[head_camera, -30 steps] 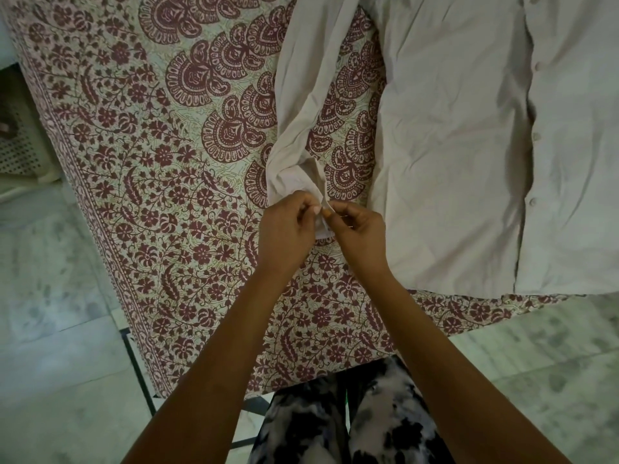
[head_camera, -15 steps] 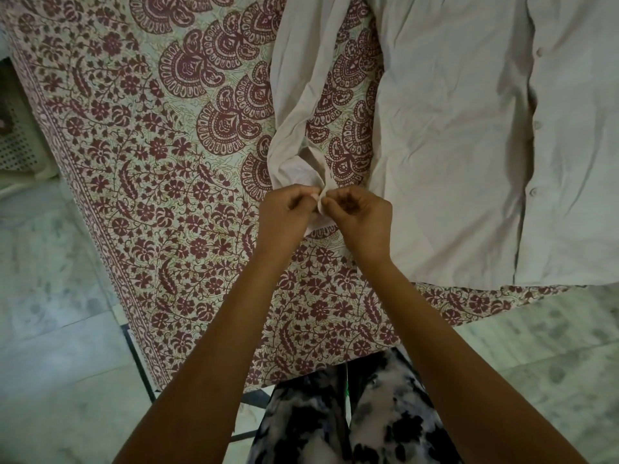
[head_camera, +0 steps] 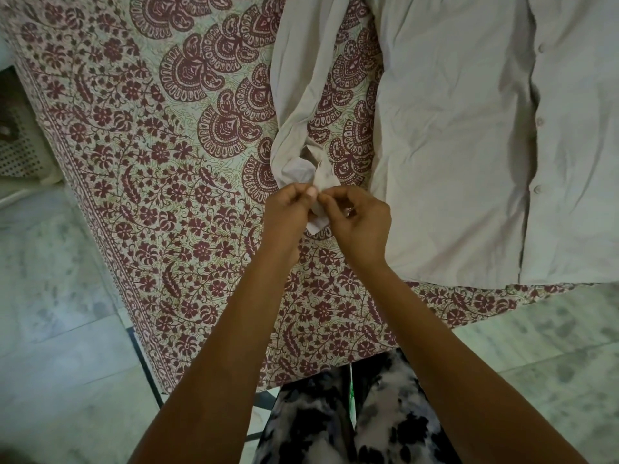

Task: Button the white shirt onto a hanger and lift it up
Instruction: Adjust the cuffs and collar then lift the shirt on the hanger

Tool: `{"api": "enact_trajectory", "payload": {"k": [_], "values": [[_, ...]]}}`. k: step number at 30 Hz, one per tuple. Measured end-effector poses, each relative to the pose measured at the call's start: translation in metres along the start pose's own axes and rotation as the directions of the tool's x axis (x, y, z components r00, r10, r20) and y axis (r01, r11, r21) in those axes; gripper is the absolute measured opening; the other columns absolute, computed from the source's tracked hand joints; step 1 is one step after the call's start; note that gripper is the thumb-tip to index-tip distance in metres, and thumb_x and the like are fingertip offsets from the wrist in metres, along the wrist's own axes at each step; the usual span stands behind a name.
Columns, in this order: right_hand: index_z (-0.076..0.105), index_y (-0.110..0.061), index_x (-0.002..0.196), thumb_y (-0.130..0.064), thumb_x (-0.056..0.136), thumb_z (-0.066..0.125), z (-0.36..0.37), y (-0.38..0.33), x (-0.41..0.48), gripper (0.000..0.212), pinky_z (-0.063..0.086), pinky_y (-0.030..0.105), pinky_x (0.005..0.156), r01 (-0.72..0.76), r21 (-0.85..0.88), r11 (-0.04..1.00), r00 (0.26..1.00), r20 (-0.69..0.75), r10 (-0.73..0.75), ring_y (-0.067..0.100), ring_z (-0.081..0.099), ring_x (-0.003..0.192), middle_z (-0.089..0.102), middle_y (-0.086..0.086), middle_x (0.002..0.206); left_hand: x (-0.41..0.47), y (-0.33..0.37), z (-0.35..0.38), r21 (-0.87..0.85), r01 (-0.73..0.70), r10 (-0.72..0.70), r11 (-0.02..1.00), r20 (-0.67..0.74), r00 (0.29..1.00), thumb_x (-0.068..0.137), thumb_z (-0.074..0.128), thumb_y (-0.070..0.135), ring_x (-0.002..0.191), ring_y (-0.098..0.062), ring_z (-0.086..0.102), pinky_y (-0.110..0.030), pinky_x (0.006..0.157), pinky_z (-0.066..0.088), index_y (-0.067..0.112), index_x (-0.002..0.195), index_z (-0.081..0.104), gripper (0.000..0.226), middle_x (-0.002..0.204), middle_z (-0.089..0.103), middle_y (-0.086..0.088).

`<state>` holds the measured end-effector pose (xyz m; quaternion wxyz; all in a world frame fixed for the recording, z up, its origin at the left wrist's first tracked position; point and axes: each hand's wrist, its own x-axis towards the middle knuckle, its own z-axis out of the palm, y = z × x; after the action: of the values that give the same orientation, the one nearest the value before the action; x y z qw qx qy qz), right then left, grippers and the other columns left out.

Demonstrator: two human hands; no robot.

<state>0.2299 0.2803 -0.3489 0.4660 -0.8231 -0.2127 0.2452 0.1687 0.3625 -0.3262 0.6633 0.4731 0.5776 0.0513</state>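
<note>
A maroon floral bedsheet (head_camera: 134, 169) covers the bed. Pale marbled floor tiles (head_camera: 50, 329) lie beside it, with a white perforated plastic basket (head_camera: 20, 152) at the left edge.

**tiledfloor_22:** what's the stuff actually sitting on here?

**hangerfan:** looks like a worktop (head_camera: 207, 296) fully draped in a printed cloth (head_camera: 117, 145), cream with maroon flowers and big paisley fans. the cloth hangs over the near edge and the left edge, and a dark frame bar (head_camera: 146, 368) pokes out underneath.

**tiledfloor_22:** and on top?

**hangerfan:** the white shirt (head_camera: 452, 145), laid flat, front up, buttons (head_camera: 538, 121) in a row down the placket, hem close to the near edge. one sleeve (head_camera: 298, 78) runs alongside the body with a strip of cloth showing between them. under it all is a pale marbled tile floor (head_camera: 60, 329).
</note>
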Motion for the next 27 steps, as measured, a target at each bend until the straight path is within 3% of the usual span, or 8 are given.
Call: {"api": "enact_trajectory", "payload": {"k": [3,6,10,13,16,18,22,27], "values": [[0.071,-0.011,0.083,-0.019,0.083,0.063,0.002,0.004,0.003,0.012,0.057,0.042,0.065,-0.219,0.196,0.956,0.975,0.079,0.207,0.018,0.065,0.068,0.07,0.002,0.074,0.004,-0.007,0.001,0.309,-0.177,0.199,0.934,-0.041,0.979,0.091,0.053,0.01,0.082,-0.019,0.062,-0.031,0.075,0.051,0.009,0.085,0.061,0.011,0.086,0.065,-0.006],[0.071,-0.007,0.083,-0.007,0.084,0.061,-0.001,0.006,0.009,0.01,0.058,0.044,0.065,-0.338,0.293,0.894,0.939,0.164,0.301,0.026,0.066,0.066,0.069,0.011,0.075,0.01,-0.009,0.003,0.462,-0.286,0.33,0.839,-0.016,0.944,0.09,0.052,0.007,0.086,-0.017,0.059,-0.024,0.074,0.047,0.004,0.089,0.061,0.009,0.09,0.063,-0.002],[0.07,-0.004,0.079,-0.001,0.086,0.057,-0.008,0.003,0.02,0.016,0.054,0.035,0.06,-0.455,0.339,0.823,0.887,0.256,0.385,0.026,0.063,0.059,0.067,0.018,0.073,0.019,-0.008,0.006,0.57,-0.357,0.413,0.74,0.035,0.91,0.09,0.051,0.006,0.077,-0.013,0.053,0.0,0.061,0.035,0.004,0.091,0.062,0.011,0.086,0.059,0.002],[0.068,-0.01,0.072,-0.003,0.086,0.058,-0.013,0.003,0.029,0.019,0.051,0.032,0.065,-0.548,0.377,0.747,0.833,0.32,0.45,0.023,0.059,0.065,0.064,0.014,0.071,0.024,-0.007,0.009,0.593,-0.437,0.488,0.676,0.082,0.869,0.089,0.054,0.006,0.075,-0.011,0.054,0.003,0.062,0.035,0.003,0.09,0.064,0.011,0.084,0.06,0.004],[0.066,-0.009,0.071,-0.006,0.087,0.058,-0.02,0.005,0.032,0.018,0.044,0.015,0.049,-0.616,0.414,0.67,0.786,0.38,0.488,0.012,0.055,0.052,0.06,0.007,0.061,0.028,-0.004,0.009,0.538,-0.472,0.483,0.698,0.132,0.865,0.087,0.058,0.005,0.071,0.006,0.056,0.002,0.065,0.038,0.005,0.091,0.067,0.01,0.083,0.062,0.006],[0.065,-0.01,0.071,-0.008,0.087,0.058,-0.023,0.009,0.034,0.018,0.039,0.011,0.042,-0.658,0.385,0.647,0.75,0.412,0.518,0.009,0.051,0.048,0.058,0.006,0.06,0.031,-0.001,0.01,0.495,-0.457,0.437,0.739,0.163,0.885,0.085,0.06,0.003,0.072,0.013,0.058,0.0,0.066,0.042,0.007,0.092,0.069,0.012,0.083,0.062,0.008],[0.065,-0.011,0.072,-0.009,0.086,0.059,-0.026,0.014,0.042,0.015,0.037,0.014,0.042,-0.751,0.348,0.562,0.656,0.489,0.574,0.005,0.053,0.046,0.06,0.002,0.064,0.034,0.005,0.011,0.532,-0.464,0.395,0.708,0.246,0.885,0.083,0.06,-0.002,0.075,0.008,0.056,0.0,0.068,0.042,0.007,0.098,0.069,0.02,0.085,0.064,0.006],[0.064,-0.01,0.071,-0.01,0.086,0.057,-0.024,0.014,0.042,0.016,0.037,0.013,0.044,-0.758,0.312,0.573,0.644,0.501,0.579,0.006,0.052,0.051,0.06,0.001,0.064,0.029,0.003,0.015,0.64,-0.537,0.505,0.55,0.257,0.824,0.081,0.057,-0.002,0.076,-0.008,0.059,-0.007,0.064,0.038,0.007,0.096,0.066,0.019,0.09,0.07,-0.002]]}}
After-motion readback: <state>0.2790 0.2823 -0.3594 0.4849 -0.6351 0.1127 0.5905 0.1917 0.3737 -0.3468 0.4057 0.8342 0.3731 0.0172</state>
